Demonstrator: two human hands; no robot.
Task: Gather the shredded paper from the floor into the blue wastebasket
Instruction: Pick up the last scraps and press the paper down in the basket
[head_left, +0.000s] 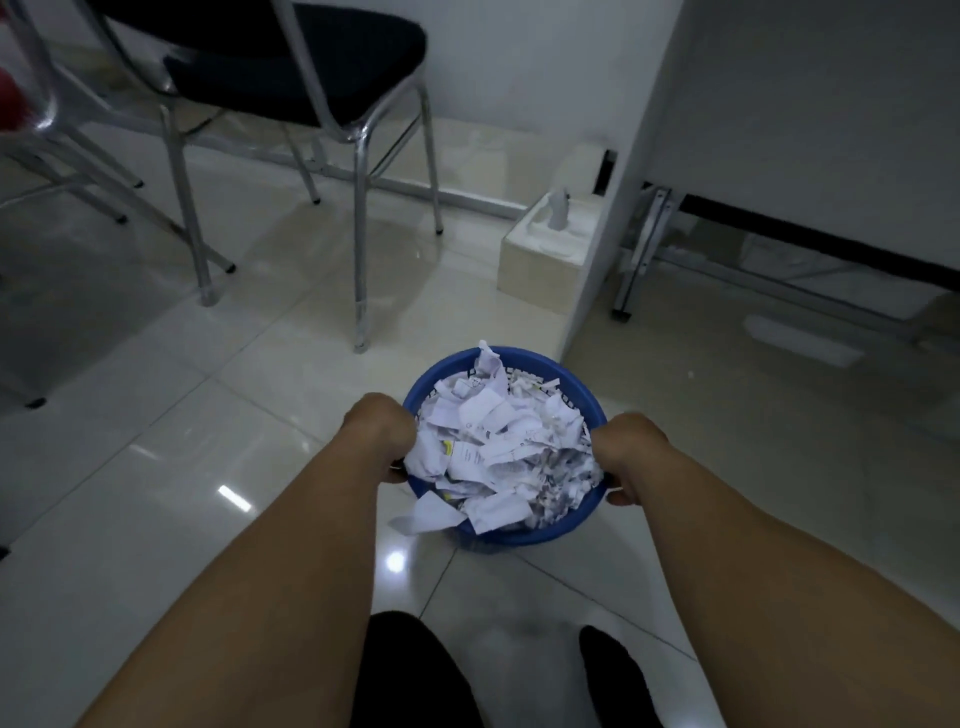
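**Status:** blue wastebasket (569, 375) stands on or just above the tiled floor (208, 467), directly in front of the person; can't tell if it is lifted.

**Contents:** shredded paper (498, 447) heaped to rim level. One larger piece hangs over the near-left edge.

**Grip:**
- L hand (382, 431): grip curled over the left rim, holding it.
- R hand (626, 452): grip curled over the right rim, thumb outside.

**Floor check:** no loose shreds seen nr basket, under chair (311, 67) or by tissue box (545, 254). One white speck to the right, too small to ID.

**Assessment:** gathering approx. complete. Left to do: tuck in the overhanging piece, check the speck and areas out of view.
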